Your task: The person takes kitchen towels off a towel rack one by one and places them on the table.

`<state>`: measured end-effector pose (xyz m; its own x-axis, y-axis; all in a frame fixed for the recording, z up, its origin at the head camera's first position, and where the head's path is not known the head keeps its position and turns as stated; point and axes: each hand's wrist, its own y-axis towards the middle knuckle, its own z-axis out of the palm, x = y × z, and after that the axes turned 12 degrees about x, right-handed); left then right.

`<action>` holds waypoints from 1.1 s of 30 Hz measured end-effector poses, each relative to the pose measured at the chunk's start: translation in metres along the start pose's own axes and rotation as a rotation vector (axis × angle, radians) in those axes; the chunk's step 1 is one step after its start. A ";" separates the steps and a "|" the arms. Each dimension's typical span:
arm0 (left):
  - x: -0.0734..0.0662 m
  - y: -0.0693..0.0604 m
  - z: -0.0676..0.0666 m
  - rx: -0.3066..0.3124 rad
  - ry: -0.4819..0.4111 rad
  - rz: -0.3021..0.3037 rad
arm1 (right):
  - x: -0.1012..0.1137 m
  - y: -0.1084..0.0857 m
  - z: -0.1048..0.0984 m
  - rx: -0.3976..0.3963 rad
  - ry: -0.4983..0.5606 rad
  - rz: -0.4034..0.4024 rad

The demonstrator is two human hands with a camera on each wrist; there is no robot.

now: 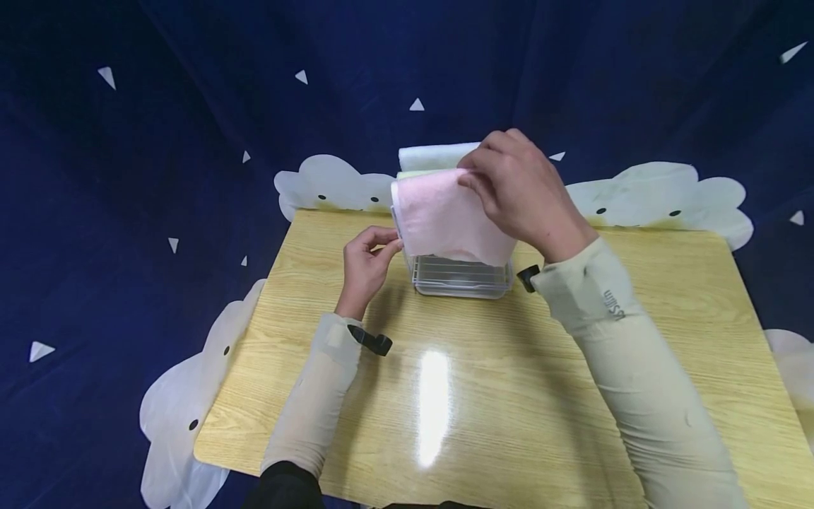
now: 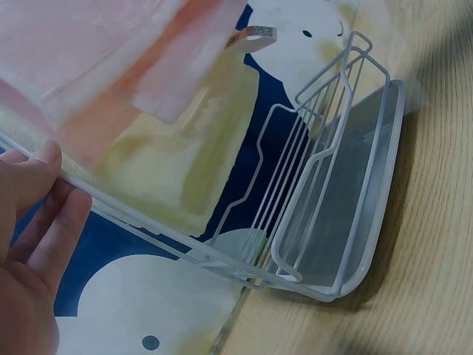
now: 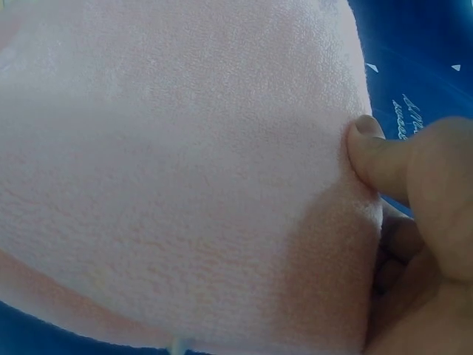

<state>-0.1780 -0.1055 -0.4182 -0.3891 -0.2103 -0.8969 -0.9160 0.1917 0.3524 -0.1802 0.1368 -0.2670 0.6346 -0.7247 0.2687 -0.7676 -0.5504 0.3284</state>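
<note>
A white wire rack with a grey tray at its base stands at the table's back. My left hand pinches the rack's left side rail between thumb and fingers. A pink cloth hangs folded at the front of the rack, and my right hand pinches its upper edge near the right end, thumb on the near face in the right wrist view. Behind it are a yellow-green cloth and a pale cloth. The right end of the pale cloth is hidden behind my right hand.
The wooden table spreads in front of the rack and to both sides. White cloud-shaped pieces with dark dots line its back and left edges. A dark blue curtain with white triangles hangs behind.
</note>
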 end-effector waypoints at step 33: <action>0.006 0.000 0.000 0.005 -0.026 0.029 | 0.017 0.009 -0.028 -0.034 -0.008 -0.004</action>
<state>-0.1806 -0.1069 -0.4233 -0.4129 -0.1795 -0.8929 -0.9037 0.2024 0.3772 -0.1732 0.1312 -0.2338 0.6371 -0.7257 0.2598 -0.7612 -0.5393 0.3601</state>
